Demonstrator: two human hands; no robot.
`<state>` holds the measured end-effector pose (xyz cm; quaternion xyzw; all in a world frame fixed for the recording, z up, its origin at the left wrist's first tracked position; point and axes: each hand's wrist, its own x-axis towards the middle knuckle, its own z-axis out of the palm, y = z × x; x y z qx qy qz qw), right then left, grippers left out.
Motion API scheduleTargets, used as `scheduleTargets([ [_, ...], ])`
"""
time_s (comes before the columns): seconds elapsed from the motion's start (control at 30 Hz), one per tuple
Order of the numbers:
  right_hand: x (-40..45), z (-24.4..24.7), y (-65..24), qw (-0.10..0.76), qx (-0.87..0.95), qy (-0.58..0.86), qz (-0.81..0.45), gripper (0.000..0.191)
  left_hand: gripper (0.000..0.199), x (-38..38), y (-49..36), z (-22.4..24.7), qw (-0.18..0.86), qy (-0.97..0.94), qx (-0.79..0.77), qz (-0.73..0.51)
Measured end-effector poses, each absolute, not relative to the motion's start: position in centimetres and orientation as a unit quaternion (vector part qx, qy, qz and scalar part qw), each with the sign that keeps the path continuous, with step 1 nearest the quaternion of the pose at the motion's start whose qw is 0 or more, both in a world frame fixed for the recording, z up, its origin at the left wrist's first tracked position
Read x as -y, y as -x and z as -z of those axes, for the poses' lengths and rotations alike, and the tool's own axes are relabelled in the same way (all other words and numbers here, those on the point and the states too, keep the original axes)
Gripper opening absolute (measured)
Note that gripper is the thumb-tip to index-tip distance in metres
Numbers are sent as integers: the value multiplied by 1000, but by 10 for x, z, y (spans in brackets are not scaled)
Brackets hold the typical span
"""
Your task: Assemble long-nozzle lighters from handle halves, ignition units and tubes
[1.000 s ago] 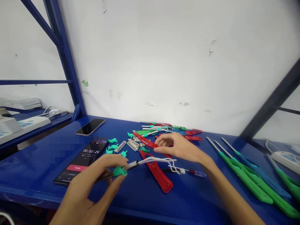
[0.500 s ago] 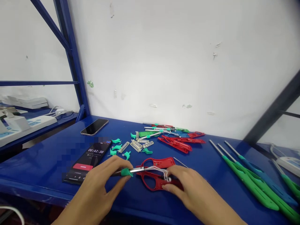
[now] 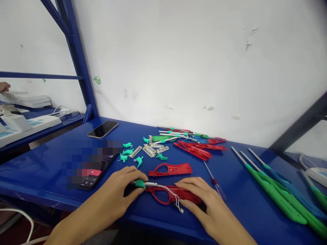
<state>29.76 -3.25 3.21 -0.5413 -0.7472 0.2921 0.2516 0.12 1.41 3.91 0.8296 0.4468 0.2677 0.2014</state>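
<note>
My left hand (image 3: 122, 190) pinches a metal lighter tube (image 3: 151, 184) at its green collar (image 3: 140, 184). From the tube's right end, white wires (image 3: 170, 191) trail across a red lighter handle half (image 3: 183, 193) and end in a small white tip. The tube's front end lies at the narrow left end of this half; whether it is seated there I cannot tell. My right hand (image 3: 204, 197) grips the wide right end of the same half, fingers over its upper edge and thumb below. Just behind lies a second red handle half (image 3: 180, 169), untouched.
A screwdriver (image 3: 217, 185) lies beyond my right hand. Green triggers (image 3: 138, 161), clear fuel tanks (image 3: 149, 150) and red shells (image 3: 194, 149) are strewn behind. Two phones (image 3: 103, 129) lie left, long lighters (image 3: 276, 197) right. Another person's hand (image 3: 4, 87) shows far left.
The tube has come down onto the red handle half, and its wires have swung toward me. My right hand has shifted slightly right, uncovering the screwdriver's handle. The view has tilted a little.
</note>
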Motion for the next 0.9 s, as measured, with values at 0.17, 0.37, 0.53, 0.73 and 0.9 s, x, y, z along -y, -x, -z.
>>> scheduleTargets([
  [0.17, 32, -28, -298, 250, 738, 555, -291, 32, 18, -13, -2, -46, 207, -834, -441, -260],
  [0.37, 33, -25, -301, 238, 742, 561, -279, 31, 25, -12, 4, -54, 195, -839, -429, -272],
  [0.53, 32, -22, -302, 230, 741, 567, -276, 34, 25, -13, 6, -49, 228, -834, -439, -243],
  [0.73, 28, -18, -302, 237, 741, 562, -281, 33, 30, -15, 6, -48, 232, -842, -425, -239],
  [0.9, 31, -19, -303, 239, 749, 557, -269, 31, 38, -13, 9, -49, 239, -845, -432, -204],
])
